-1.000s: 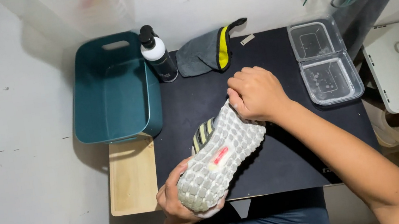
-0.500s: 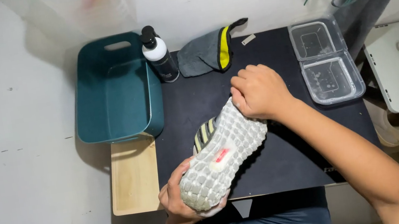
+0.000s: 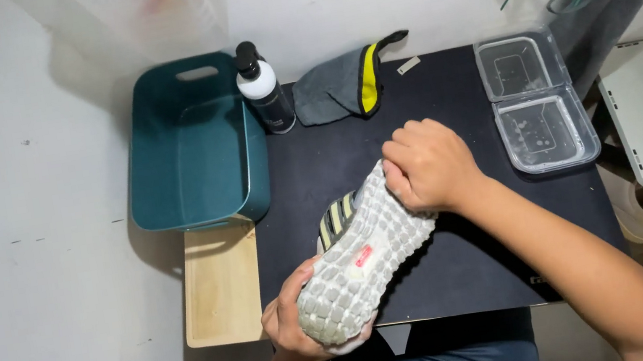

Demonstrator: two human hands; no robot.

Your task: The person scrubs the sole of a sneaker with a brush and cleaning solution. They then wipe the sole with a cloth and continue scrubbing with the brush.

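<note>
The shoe (image 3: 364, 263) was held sole-up above the black surface (image 3: 471, 268), lying diagonally between both hands. The left hand (image 3: 297, 328) cupped the near end from below, fingers wrapped round it. The right hand (image 3: 426, 167) was closed in a fist at the far end, pressed against the sole's edge; what it gripped could not be seen. A teal bin (image 3: 193, 144), a black bottle (image 3: 266, 91) and a grey cloth (image 3: 337, 85) stood beyond; clear containers (image 3: 535, 102) lay to the right.
</note>
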